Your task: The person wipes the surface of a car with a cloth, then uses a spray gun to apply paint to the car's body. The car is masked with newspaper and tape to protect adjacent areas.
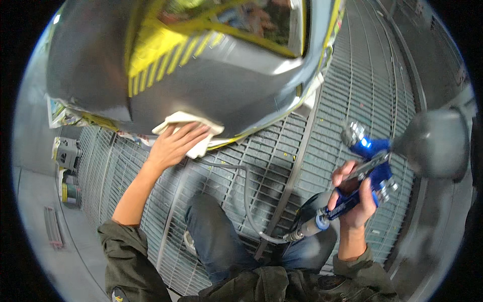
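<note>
A large dark grey painted body [211,85], partly covered with yellow tape [151,55], fills the upper middle. My left hand [178,141] presses a folded cream cloth [211,126] against its lower edge, fingers laid over the cloth. My right hand [354,196], at the right, grips a blue and silver spray gun [370,146] with a grey cup [432,146] on it, pointing right. A grey hose [246,196] runs from the fitting at the bottom of the gun's handle up toward the underside of the body.
A metal grate floor [261,148] lies under the body and my bent legs [211,231]. At the far left stand a grey plastic object [64,151] and a can [70,194] beside it. A curved metal rail [417,85] edges the grate on the right, beside a grey wall.
</note>
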`<state>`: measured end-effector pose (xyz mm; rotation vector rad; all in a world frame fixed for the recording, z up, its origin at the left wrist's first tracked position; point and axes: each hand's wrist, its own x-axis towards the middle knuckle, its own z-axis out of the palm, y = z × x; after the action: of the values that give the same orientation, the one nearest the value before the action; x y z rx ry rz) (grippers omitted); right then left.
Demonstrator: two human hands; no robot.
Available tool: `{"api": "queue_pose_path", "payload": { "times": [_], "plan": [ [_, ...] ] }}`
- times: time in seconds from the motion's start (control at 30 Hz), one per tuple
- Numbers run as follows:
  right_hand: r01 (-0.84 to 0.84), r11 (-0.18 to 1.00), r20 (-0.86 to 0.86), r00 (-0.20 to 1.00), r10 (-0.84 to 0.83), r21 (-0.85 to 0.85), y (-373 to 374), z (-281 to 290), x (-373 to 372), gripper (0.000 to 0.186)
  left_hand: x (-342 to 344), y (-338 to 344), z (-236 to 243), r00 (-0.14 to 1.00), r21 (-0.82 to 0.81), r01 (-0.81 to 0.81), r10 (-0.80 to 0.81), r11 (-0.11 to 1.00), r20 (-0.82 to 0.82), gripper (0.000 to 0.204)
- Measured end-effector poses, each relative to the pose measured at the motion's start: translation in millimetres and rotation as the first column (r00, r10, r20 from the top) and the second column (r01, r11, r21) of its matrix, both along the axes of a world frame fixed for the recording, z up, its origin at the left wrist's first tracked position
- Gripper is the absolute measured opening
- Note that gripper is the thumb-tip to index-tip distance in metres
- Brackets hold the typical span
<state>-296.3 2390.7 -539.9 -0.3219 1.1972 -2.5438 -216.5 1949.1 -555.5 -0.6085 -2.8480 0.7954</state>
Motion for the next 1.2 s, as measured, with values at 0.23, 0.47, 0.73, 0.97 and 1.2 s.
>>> {"api": "queue_pose_path", "payload": {
  "times": [0.23,0.47,0.73,0.97,1.2],
  "plan": [
    [0.152,0.928,-0.179,0.958,-0.223,-0.341,11.6,-29.2,-7.8,0.044,-76.6,67.3,-45.5,0.974,0.022,0.181,-0.176,0.983,-0.146,0.057],
    [0.548,0.786,-0.140,0.788,-0.600,-0.287,32.1,-33.1,24.8,0.041,-22.2,9.0,-63.4,0.971,0.007,0.230,-0.228,0.973,-0.075,0.054],
    [0.444,0.854,-0.143,0.859,-0.492,-0.272,0.8,-37.9,62.5,0.041,-63.7,62.0,-88.4,0.846,0.226,0.531,-0.527,0.817,-0.081,0.013],
    [0.234,0.969,-0.002,0.972,-0.235,-0.078,-40.3,-46.1,99.5,0.038,-16.9,102.8,-128.0,0.909,0.489,0.153,-0.317,0.859,0.272,0.029],
    [0.049,0.961,0.142,0.986,-0.091,0.271,-78.0,-52.7,116.2,0.052,59.4,122.7,-97.3,0.827,0.758,-0.353,-0.196,0.548,0.527,0.034]
  ]
}}
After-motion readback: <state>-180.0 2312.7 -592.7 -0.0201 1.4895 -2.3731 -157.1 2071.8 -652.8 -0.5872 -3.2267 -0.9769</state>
